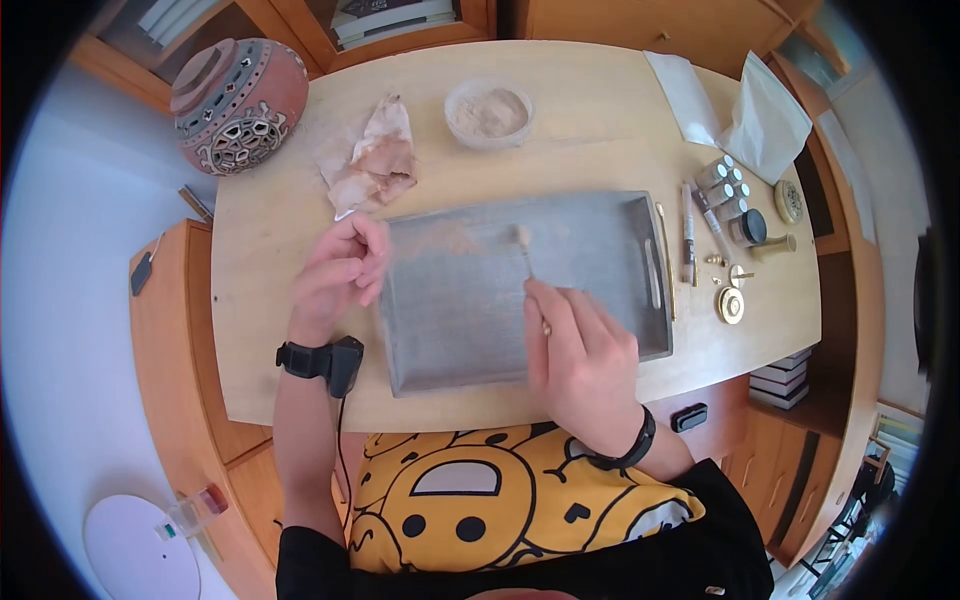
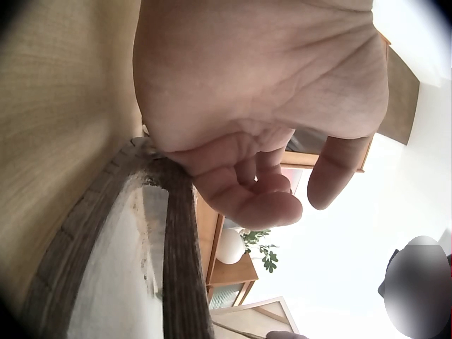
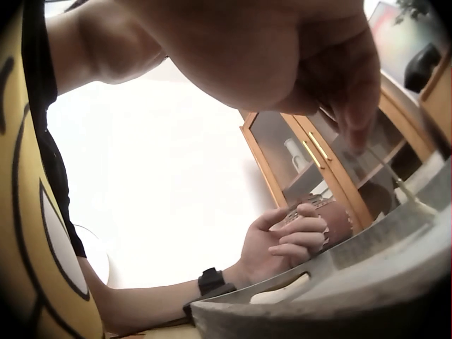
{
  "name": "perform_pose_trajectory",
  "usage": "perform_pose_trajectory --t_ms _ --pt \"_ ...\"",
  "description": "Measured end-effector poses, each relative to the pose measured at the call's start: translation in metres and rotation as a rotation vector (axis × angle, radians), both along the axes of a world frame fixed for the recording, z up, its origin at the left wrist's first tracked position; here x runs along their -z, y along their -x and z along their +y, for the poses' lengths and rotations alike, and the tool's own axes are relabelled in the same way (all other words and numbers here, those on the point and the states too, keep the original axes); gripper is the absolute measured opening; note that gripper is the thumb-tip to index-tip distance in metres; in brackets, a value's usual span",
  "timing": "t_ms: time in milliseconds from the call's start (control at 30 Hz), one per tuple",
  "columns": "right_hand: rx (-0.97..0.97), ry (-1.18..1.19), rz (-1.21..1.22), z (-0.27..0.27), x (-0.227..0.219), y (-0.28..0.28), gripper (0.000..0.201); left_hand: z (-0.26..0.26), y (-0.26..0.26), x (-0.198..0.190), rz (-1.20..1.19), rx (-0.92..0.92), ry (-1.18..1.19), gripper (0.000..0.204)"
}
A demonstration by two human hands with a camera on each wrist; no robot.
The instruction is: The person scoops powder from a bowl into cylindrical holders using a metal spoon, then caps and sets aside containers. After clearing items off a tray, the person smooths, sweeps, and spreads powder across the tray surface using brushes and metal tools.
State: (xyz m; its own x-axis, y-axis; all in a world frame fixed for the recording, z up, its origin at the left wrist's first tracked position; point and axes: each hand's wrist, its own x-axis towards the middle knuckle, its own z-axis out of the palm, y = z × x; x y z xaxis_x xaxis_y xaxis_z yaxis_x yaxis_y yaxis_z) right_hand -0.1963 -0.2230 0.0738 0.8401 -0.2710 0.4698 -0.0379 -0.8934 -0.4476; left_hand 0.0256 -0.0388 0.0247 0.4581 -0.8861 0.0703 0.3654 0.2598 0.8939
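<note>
My right hand [image 1: 588, 360] pinches a slim brush [image 1: 523, 240] with a pale, fluffy tip. The tip is over the upper middle of a grey wooden tray [image 1: 455, 345], and in the right wrist view the brush [image 3: 401, 185] slants down toward the tray floor. A faint brownish powder [image 1: 445, 243] marks the tray's upper left. At the tray's left end is my left hand [image 1: 345, 262], palm turned inward, fingers loosely curled with nothing in them. The left wrist view has that hand [image 2: 261, 92] right at a tray corner.
Behind the tray are a bowl of powder [image 1: 490, 112] and a stained cloth [image 1: 375, 165]. A carved reddish pot [image 1: 245, 105] stands back left. On the right are several small jars [image 1: 722, 185], marker-like pens [image 1: 689, 235], brass pieces [image 1: 730, 305], a thin gold stick [image 1: 667, 265] and white tissue [image 1: 765, 120].
</note>
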Motion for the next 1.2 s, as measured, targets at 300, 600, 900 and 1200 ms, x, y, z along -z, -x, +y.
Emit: perform_pose_trajectory --t_ms 300,600,900,1200 --pt "-0.099 -0.019 -0.058 0.003 0.002 -0.005 0.024 0.0 0.002 0.001 0.005 -0.015 -0.007 0.029" --pt "-0.282 0.032 -0.178 0.017 0.016 -0.025 0.021 0.0 0.004 0.0 0.013 -0.007 0.004 0.028" --pt "-0.29 -0.014 -0.077 0.022 0.017 -0.027 0.022 0.0 0.002 -0.002 -0.023 -0.002 -0.026 0.03" --pt "-0.169 0.079 -0.045 0.012 0.017 -0.028 0.022 -0.001 0.001 0.001 0.005 -0.001 0.004 0.036"
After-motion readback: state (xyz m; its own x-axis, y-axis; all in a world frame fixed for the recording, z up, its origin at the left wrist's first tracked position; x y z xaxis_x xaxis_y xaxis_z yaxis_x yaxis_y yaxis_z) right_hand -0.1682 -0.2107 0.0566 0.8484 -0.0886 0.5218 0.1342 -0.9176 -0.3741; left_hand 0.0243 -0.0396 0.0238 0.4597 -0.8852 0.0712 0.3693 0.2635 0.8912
